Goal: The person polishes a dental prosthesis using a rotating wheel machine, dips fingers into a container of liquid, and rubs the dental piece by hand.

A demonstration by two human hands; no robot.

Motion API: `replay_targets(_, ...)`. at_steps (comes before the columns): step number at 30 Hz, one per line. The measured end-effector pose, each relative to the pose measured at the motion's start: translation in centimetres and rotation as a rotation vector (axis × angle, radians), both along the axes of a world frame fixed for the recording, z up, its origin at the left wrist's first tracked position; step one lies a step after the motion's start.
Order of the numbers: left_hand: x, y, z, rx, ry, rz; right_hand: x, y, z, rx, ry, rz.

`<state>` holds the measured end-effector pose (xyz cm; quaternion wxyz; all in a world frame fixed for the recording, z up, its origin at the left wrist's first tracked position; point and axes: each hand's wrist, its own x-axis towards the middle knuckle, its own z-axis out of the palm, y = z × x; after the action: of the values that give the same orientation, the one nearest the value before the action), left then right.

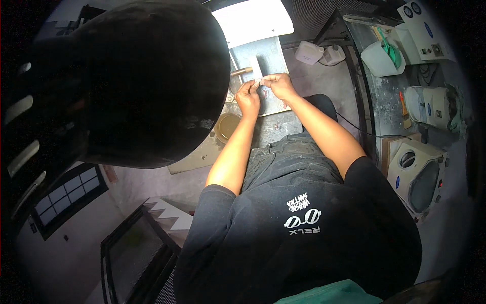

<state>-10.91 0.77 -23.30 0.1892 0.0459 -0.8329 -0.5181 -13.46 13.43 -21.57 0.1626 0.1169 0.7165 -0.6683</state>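
My left hand [248,97] and my right hand [279,87] meet over a grey metal tray [274,60]. The fingers of each are pinched together around something small, which I cannot make out. Right at my fingertips stands a pale upright wheel or disc [256,67], seen nearly edge-on. A copper-coloured shaft [241,72] reaches it from the left. Whether the small thing touches the wheel is too small to tell. A bright white panel or lamp cover [254,23] hangs over the far end of the tray.
A large black rounded object [157,86] blocks much of the left. Below the tray's left side sits a round brown-filled container [228,126]. White jugs [309,52] stand right of the tray. A bench [377,96] at the right holds a white bin [379,60] with a green scoop [390,49] and boxy machines [416,172].
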Motion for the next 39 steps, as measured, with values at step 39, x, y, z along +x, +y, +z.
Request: replay_targets(39,-3.2,-2.7,-1.1,0.297,-0.366,-0.259,-0.2,-0.9,-0.8,-0.068,0.013,-0.032)
